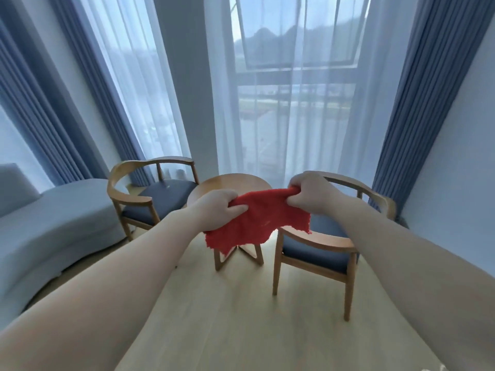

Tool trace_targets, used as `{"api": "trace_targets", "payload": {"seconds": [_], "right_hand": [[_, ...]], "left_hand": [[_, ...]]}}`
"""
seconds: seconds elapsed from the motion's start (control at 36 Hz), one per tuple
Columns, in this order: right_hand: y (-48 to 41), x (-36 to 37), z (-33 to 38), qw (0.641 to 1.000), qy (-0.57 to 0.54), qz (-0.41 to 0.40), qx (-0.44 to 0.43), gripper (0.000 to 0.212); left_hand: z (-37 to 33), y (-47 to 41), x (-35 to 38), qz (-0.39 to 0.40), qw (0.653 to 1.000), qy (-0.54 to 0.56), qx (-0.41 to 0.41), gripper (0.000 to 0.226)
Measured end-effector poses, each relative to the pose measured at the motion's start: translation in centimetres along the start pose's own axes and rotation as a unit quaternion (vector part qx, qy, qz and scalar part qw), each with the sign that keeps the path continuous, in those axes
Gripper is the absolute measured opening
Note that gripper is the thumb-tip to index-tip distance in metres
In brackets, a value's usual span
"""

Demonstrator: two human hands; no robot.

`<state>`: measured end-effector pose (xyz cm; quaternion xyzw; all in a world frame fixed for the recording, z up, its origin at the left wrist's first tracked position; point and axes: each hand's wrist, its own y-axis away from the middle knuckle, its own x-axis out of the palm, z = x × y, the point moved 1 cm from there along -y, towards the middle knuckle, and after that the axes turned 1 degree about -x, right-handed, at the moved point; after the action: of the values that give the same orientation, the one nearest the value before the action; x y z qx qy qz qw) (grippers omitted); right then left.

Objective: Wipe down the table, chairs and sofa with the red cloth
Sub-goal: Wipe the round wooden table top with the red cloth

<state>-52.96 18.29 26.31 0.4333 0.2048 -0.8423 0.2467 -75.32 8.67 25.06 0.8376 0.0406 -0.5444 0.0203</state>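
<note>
head view, looking down into a bright corner hung with sheer white curtains (187,103). i am reaching forward with both hands, and between them hangs a red, nubbly-textured cleaning cloth (257,223). it is up in the air in front of a small round wooden table (227,182), not resting on it. my left hand (218,207) has fingers and thumb curled round the cloth's left edge. my right hand (308,194) bunches the right edge in a closed grip, a little higher.

the cloth sags in the middle and its lower edge drapes in ragged folds. i judge it light, limp and not slippery; it will take any shape and cannot break. a grip anywhere should hold, but for wiping i would gather it into a pad under one palm rather than pinch an edge.

a wooden armchair with a dark blue seat (158,195) stands left of the table, a matching armchair (321,253) stands right of it, and a pale grey sofa (53,218) lies at far left.
</note>
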Motion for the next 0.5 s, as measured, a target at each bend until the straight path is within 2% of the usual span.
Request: {"api": "trace_targets", "payload": {"seconds": [0.08, 0.17, 0.22, 0.31, 0.39, 0.44, 0.5], "right_hand": [[-0.7, 1.6, 1.1, 1.0, -0.021, 0.008, -0.004, 0.003], [-2.8, 4.8, 3.4, 0.998, -0.043, 0.042, -0.008, 0.012], [-4.1, 6.6, 4.4, 0.996, -0.059, 0.058, -0.013, 0.025], [-5.7, 8.7, 5.1, 0.987, -0.133, 0.088, -0.024, 0.034], [-7.6, 10.3, 4.8, 0.974, -0.189, 0.123, -0.034, 0.024], [-9.5, 11.0, 4.0, 0.966, -0.214, 0.14, -0.045, 0.017], [-11.5, 11.6, 3.0, 0.958, -0.235, 0.151, -0.063, 0.03]], "left_hand": [[-0.4, 0.1, 0.2, -0.02, 0.999, 0.027, -0.031, 0.043], [2.1, -0.6, 0.0, -0.037, 0.995, 0.059, -0.07, 0.042], [3.4, -1.2, 0.3, -0.041, 0.987, 0.126, -0.088, 0.036], [4.5, -2.6, 0.9, -0.012, 0.955, 0.271, -0.121, 0.026], [5.6, -4.5, 1.7, 0.016, 0.906, 0.396, -0.152, 0.027], [6.4, -6.2, 2.1, 0.04, 0.901, 0.406, -0.147, 0.033], [7.4, -8.1, 2.4, 0.055, 0.917, 0.37, -0.141, 0.037]]}}
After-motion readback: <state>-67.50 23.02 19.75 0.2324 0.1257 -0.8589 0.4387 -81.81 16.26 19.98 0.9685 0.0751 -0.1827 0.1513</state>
